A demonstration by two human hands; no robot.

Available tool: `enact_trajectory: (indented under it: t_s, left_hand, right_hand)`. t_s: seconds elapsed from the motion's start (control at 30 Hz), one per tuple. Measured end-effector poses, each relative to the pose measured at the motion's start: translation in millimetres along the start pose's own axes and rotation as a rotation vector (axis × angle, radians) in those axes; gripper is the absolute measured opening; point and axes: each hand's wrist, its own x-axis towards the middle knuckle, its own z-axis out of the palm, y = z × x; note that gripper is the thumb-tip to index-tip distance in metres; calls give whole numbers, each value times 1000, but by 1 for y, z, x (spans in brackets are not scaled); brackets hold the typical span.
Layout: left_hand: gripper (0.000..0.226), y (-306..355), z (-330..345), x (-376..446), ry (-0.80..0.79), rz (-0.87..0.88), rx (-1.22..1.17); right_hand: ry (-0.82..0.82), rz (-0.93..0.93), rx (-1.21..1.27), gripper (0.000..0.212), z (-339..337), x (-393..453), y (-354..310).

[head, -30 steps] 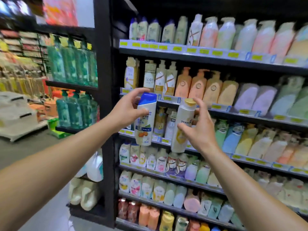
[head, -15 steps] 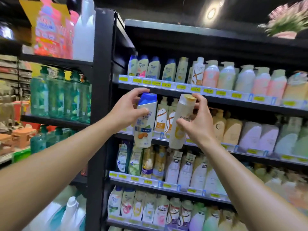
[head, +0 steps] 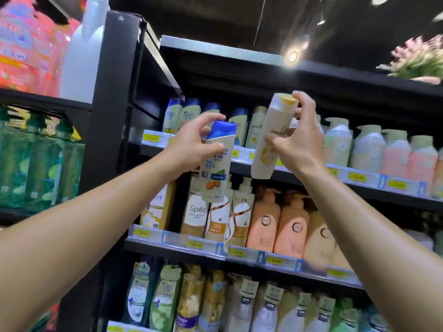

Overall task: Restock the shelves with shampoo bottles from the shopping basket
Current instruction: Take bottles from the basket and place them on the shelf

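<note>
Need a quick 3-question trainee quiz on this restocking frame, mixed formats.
1. True or false: the left hand holds the blue-capped bottle.
2. The right hand grips a bottle whose cap is: A) yellow B) green C) black
3. Fill in: the cream bottle is held in front of the ___ shelf of bottles in view.

Key: 1 true; 2 A; 3 top

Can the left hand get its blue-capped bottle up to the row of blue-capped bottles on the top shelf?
Probably yes. The left hand holds the blue-capped bottle just in front of that row, with nothing between them and open space above the row.
</note>
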Motion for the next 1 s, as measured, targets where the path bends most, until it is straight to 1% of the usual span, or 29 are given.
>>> enact_trajectory:
  t_s: [0.2, 0.43, 0.63, 0.77, 1.0]
  left_hand:
    - [53, -15, 5, 40, -30, 1, -56]
    - [52, -31, -2, 67, -101, 6, -98]
    - [51, -40, -10, 85, -115, -7, -148]
    - [50, -43, -12, 93, -118, -17, -170]
    - [50, -35, -8, 108, -115, -23, -149]
  right_hand:
    - [104, -45, -39, 89, 20, 22, 5]
    - [172, -105, 47, 89, 38, 45, 1]
    - [153, -93, -37, 93, 54, 63, 15]
    - [97, -67, -87, 86, 60, 71, 26]
    - [-5, 84, -257, 81, 63, 89, 28]
